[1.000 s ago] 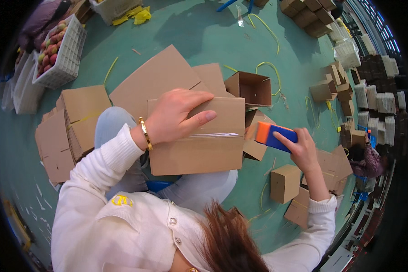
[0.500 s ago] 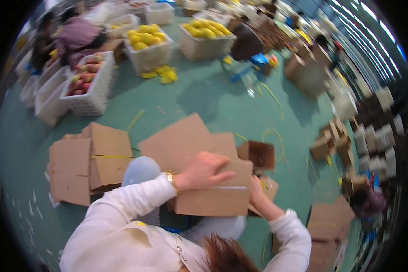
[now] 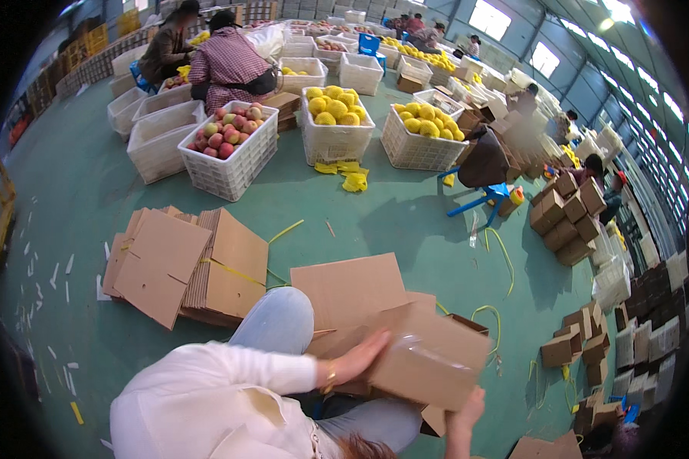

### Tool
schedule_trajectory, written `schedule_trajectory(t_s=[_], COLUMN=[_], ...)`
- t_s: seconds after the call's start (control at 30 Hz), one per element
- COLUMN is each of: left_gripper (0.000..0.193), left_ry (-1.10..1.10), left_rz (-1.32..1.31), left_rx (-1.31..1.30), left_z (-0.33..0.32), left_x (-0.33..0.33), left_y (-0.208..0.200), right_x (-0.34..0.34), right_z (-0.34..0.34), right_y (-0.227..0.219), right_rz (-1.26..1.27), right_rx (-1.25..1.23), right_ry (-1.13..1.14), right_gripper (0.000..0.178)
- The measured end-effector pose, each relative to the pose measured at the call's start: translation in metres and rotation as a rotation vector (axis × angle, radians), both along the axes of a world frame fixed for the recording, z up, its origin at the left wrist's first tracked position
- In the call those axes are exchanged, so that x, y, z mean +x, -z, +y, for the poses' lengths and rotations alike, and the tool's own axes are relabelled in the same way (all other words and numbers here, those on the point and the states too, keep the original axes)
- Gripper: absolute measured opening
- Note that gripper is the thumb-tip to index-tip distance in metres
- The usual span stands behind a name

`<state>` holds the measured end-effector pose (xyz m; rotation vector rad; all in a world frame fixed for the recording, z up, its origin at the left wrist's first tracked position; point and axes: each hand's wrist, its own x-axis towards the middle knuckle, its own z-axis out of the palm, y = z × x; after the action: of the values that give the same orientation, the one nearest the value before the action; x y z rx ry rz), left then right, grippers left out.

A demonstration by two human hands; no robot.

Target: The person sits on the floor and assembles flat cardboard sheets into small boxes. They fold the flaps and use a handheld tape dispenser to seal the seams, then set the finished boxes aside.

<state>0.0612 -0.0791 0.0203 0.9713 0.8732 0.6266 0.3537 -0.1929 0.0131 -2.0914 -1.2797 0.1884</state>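
Carton [image 3: 427, 369]; brown, tilted (glossily taped)

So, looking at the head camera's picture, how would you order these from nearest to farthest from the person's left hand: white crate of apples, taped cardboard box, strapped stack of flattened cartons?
From the left hand:
1. Taped cardboard box: at its right, against the fingers.
2. Strapped stack of flattened cartons: left and ahead, on the floor.
3. White crate of apples: beyond the stack.
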Motion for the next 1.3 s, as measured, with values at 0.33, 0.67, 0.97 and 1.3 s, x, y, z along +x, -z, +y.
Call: schedule_trajectory(t_s=[0.33, 0.67, 0.97, 1.3], left_gripper=[0.069, 0.05, 0.049, 0.052], left_ry=[-0.357, -0.277, -0.553, -0.574], left_rz=[0.425, 0.757, 0.664, 0.131], left_rx=[0.344, 0.149, -0.176, 0.508], left_z=[0.157, 0.019, 0.091, 0.073], left_x=[0.003, -0.148, -0.112, -0.104], left_y=[0.027, 0.196, 0.17, -0.025], right_x=[0.109, -0.005, -0.054, -0.066], right_z=[0.021, 0.073, 0.097, 0.098], right_y=[-0.034, 0.049, 0.078, 0.06], right_rz=[-0.462, -0.07, -0.178, 0.08], right_rx=[-0.097, 0.039, -0.422, -0.009], right_ry=[0.569, 0.164, -0.129, -0.421], right_gripper=[0.056, 0.075, 0.09, 0.058])
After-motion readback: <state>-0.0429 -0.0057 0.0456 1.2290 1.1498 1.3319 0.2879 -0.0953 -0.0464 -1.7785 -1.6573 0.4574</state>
